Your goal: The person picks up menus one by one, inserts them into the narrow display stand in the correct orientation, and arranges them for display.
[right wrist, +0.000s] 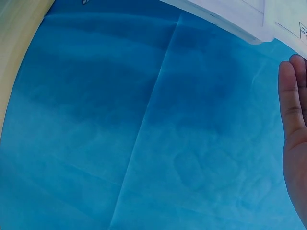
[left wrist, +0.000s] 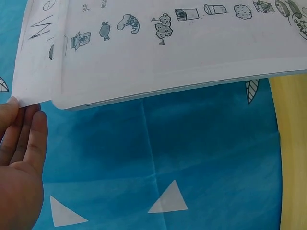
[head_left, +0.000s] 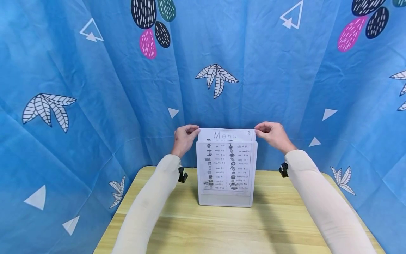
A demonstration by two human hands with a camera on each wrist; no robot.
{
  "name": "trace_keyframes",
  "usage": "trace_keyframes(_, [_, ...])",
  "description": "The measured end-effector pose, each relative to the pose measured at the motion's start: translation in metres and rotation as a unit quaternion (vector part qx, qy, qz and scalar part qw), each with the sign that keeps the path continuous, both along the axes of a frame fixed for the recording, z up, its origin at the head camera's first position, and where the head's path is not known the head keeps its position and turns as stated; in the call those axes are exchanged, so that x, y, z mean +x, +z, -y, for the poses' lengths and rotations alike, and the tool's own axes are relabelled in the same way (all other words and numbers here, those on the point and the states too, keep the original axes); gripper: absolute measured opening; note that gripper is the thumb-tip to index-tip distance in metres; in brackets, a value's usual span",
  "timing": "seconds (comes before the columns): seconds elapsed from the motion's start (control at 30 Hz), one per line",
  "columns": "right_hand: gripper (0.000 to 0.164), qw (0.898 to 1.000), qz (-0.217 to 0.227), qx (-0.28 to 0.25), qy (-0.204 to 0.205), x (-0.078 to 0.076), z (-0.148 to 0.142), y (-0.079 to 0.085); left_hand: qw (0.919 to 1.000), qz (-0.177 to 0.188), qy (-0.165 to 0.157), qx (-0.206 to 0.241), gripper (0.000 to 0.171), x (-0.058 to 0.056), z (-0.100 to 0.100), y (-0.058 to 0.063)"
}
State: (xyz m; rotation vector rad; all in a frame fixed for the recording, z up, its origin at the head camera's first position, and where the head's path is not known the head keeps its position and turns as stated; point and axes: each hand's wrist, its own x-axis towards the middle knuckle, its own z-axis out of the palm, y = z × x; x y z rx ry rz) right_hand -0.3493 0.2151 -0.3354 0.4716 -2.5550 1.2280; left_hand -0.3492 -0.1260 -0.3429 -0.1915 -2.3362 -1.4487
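Note:
A white paper menu (head_left: 226, 134), headed "Menu" with small food drawings and prices, stands partly inside a clear, white-edged display holder (head_left: 226, 200). Its top strip sticks out above the holder's upper edge. My left hand (head_left: 184, 138) pinches the paper's top left corner between thumb and fingers. At the top right corner, my right hand (head_left: 273, 134) pinches the sheet the same way. The left wrist view shows the thumb and fingers on the paper corner, beside the holder's rounded corner. In the right wrist view only part of the right hand (right wrist: 293, 139) shows, at the right edge.
The holder stands upright on a light wooden table (head_left: 222, 229), near its back edge. A blue patterned curtain (head_left: 272, 88) hangs behind and on both sides. Each cream sleeve has a black clip near the wrist, the left clip (head_left: 182, 175) and the right clip (head_left: 283, 170).

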Motion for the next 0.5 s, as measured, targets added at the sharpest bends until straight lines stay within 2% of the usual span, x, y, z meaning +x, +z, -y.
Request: trace_keyframes(0.5, [0.019, 1.000, -0.003, -0.003, 0.002, 0.0012, 0.0004, -0.0063, 0.9999, -0.004, 0.009, -0.012, 0.018, -0.0007, 0.0013, -0.0063])
